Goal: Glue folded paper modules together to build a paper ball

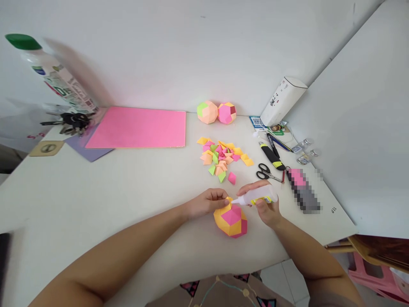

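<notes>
At the far left of the counter (128,192) a tall green-capped bottle (47,72) leans, blurred, over a bunch of keys (72,120), and a pink sheet (137,127) lies flat beside them, well apart from the work. Nearer the middle, the left hand (207,202) is clenched in a pinch on the top edge of an orange and pink paper ball (231,221), which rests on the counter close to the person. Behind it lies a loose pile of folded paper pieces (223,157). The right hand (266,209) grasps a small glue bottle (257,197) laid almost level, its nozzle touching the ball's top just beside the left fingertips. Scissors (268,172) lie further right. The risks seem plain: a hard squeeze could flood the seam and smear glue onto the fingers or counter. Too firm a pinch might dent the thin paper. The ball sits on a single facet, so a push from the nozzle could roll it.
</notes>
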Demonstrator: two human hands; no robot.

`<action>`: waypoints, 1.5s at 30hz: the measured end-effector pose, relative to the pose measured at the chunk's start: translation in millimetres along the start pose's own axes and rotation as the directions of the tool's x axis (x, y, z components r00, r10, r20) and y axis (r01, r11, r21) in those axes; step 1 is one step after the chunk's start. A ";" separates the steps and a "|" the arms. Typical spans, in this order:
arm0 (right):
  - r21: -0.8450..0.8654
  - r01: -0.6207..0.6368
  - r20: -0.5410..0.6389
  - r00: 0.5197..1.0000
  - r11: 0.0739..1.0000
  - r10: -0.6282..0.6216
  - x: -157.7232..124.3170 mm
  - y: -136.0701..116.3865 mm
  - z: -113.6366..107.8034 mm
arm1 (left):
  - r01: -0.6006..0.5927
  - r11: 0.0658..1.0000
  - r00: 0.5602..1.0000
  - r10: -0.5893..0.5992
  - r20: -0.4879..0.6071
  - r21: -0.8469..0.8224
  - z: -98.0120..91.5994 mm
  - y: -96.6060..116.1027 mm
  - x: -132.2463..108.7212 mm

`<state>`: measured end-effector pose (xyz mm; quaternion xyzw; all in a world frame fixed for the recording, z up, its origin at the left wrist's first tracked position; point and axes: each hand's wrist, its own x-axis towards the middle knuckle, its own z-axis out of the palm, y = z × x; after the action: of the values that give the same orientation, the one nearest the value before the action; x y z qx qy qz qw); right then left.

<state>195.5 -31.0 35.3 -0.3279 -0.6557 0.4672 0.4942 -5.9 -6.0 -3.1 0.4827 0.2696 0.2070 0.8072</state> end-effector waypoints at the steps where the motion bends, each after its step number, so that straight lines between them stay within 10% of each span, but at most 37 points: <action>1: -0.004 -0.013 -0.005 1.000 1.000 0.013 -0.2 -0.6 0.4 | 0.000 1.000 1.000 0.000 0.000 -0.004 0.0 -0.2 0.1; 45: 0.055 -0.039 -0.051 0.998 0.998 0.042 -1.3 6.9 -3.5 | -0.028 0.999 1.000 0.027 0.013 0.047 0.5 1.2 0.8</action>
<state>199.0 -28.7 28.7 -0.3397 -0.6228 0.4861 0.5103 -5.1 -5.3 -2.0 0.5064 0.2628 0.2087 0.7943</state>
